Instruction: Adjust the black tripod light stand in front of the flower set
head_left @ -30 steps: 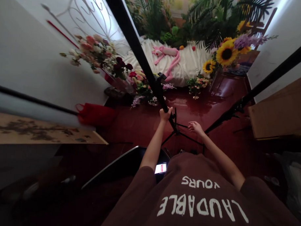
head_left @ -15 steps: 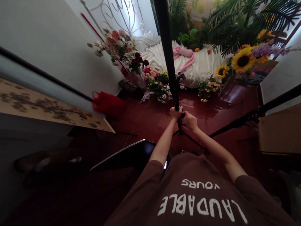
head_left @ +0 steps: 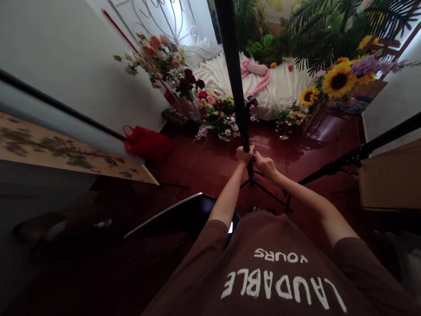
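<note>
- Red floor (head_left: 203, 164) bears the black stand (head_left: 236, 85), clear of its edges.
- Left hand (head_left: 244, 154) grasps it — steadiness helps.
- Right hand (head_left: 266, 165): fingers curled alongside, hold unclear.

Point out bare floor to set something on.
Bare red floor lies between the red bag and the black stand, and between the right hand and the other black pole. It is crowded before the white cloth, with flowers, and around the stand's legs.

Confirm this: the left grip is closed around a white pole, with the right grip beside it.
The pole is black, not white, as the head view shows. The left grip is closed around it, the right grip beside it.
</note>
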The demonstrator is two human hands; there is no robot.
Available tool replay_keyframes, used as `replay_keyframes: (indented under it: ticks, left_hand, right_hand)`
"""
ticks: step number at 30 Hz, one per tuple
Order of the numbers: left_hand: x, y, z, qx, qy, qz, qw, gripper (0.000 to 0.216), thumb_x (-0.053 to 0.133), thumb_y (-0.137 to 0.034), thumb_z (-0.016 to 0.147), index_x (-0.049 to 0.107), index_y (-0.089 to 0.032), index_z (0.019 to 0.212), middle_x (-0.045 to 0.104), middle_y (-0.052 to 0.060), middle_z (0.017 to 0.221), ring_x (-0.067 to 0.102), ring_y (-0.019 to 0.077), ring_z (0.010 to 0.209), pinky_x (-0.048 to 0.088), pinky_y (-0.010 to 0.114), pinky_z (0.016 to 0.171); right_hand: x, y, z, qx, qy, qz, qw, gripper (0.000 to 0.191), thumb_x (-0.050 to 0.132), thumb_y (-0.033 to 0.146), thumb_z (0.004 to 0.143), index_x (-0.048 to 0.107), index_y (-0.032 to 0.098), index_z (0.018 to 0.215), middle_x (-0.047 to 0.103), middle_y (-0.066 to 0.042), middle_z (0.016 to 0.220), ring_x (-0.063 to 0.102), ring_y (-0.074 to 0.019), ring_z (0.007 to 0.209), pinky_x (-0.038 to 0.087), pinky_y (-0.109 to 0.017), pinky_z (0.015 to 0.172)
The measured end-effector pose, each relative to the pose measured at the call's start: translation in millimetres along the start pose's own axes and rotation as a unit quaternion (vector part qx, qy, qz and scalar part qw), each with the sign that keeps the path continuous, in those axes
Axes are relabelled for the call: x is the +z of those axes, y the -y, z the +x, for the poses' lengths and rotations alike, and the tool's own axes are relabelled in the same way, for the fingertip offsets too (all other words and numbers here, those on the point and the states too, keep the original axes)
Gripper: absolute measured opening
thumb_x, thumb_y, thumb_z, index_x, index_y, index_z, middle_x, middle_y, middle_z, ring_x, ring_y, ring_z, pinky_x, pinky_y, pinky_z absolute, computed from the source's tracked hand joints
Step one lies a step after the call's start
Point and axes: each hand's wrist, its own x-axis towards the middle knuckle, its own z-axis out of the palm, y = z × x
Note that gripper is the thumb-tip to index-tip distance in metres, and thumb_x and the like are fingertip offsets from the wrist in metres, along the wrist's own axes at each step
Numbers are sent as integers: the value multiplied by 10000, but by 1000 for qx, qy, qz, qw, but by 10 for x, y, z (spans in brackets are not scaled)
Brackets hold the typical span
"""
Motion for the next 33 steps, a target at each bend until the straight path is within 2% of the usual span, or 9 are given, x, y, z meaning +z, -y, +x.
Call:
replay_keyframes:
  ticks: [8,13,16,19,22,25,30,32,33]
  left_hand:
    - [14,9,-1,13,4,-8,1000,312,643,-401,738,567,-178,533,609,45,541,594,141,557,399,226,533]
    - [31,53,12,24,4,3,1000,343,617,-430,739,540,-184,512,592,43,535,547,126,517,375,233,533]
    - [50,75,18,22,3,0,1000,352,609,-452,741,541,-187,520,588,40,538,542,126,515,378,237,538]
    - [67,94,25,21,-5,-5,1000,350,616,-452,736,532,-189,521,575,34,533,538,125,516,364,236,529]
    - [76,113,35,23,-5,-7,1000,351,622,-448,738,525,-189,522,569,32,530,538,124,516,355,235,521]
    - [76,129,45,22,-2,-1,1000,347,620,-451,747,539,-187,536,588,38,549,563,132,538,371,234,530]
    - [70,124,48,30,3,7,1000,348,623,-441,749,535,-187,529,585,37,547,561,127,540,372,231,532]
    - [71,112,42,27,-1,3,1000,354,628,-438,742,519,-188,516,568,31,532,543,121,528,364,231,525]
    - [73,107,38,23,-6,-1,1000,361,630,-440,737,506,-190,508,556,26,523,530,118,519,359,232,522]
  right_hand:
    - [-138,-139,161,-27,37,-31,998,346,272,229,1053,568,78,1149,703,-205,1045,668,-239,960,437,-270,747]
    - [-42,-146,118,146,10,103,984,418,373,463,1035,576,126,1176,738,-156,983,700,-229,886,444,-237,707]
    - [41,-97,77,230,29,299,926,550,286,538,1032,664,152,930,743,-99,794,698,-174,709,472,-222,675]
    - [134,-2,92,272,52,503,818,726,153,576,1024,638,153,688,695,-79,629,624,-128,509,477,-213,560]
    - [208,87,139,315,28,585,747,714,185,571,1025,585,158,602,605,-43,485,514,-98,382,412,-201,441]
    - [237,108,172,339,20,602,723,676,253,545,1029,552,165,557,534,-20,407,445,-86,331,350,-200,388]
    - [226,89,169,336,18,609,718,631,342,577,998,529,184,542,514,-16,385,420,-86,324,319,-202,376]
    - [213,91,162,353,16,632,690,603,365,591,987,512,193,558,500,-2,393,419,-82,337,313,-192,379]
    - [204,89,159,363,32,660,657,590,365,593,985,506,194,575,498,5,407,413,-79,345,309,-186,379]
